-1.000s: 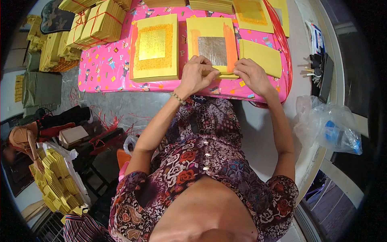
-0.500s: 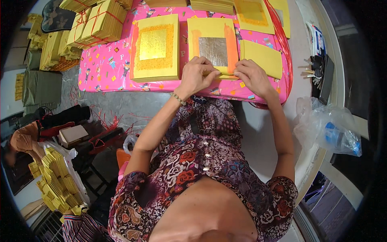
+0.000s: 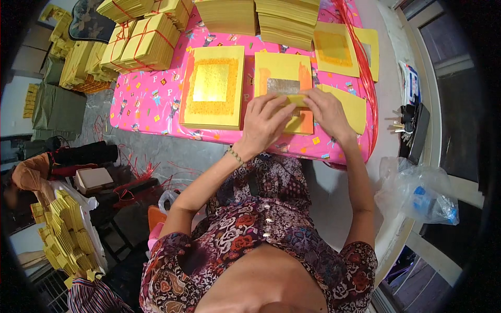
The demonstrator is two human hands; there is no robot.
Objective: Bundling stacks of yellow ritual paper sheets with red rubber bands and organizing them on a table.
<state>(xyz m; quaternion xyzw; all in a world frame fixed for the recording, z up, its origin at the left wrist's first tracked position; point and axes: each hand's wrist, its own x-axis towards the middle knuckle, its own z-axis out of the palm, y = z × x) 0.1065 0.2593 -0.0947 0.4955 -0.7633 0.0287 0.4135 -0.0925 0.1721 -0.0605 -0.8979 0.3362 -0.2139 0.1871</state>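
A yellow joss paper sheet (image 3: 282, 68) with a silver foil square and orange side bands lies in front of me, on others like it. Its near edge is turned up into a narrow flat fold. My left hand (image 3: 265, 124) presses that fold with bent fingers, and part of the fold hides beneath them. At the fold's other end, my right hand (image 3: 330, 113) pinches the paper between thumb and fingers. Left of these sheets stands a stack of yellow paper with a gold foil square (image 3: 210, 86). Beside my right hand lies folded yellow paper (image 3: 347, 107).
The pink patterned table cover (image 3: 151, 107) carries tied yellow bundles (image 3: 148, 44), tall paper stacks (image 3: 287, 23) and red strings (image 3: 368, 83). A clear plastic bag (image 3: 417, 193) hangs at the right. More folded yellow papers (image 3: 65, 229) are piled at lower left.
Both hands have carried the fold away from me, up over the foil square, baring the similar sheet underneath. The whole view has tilted, so the table sits lower in the picture.
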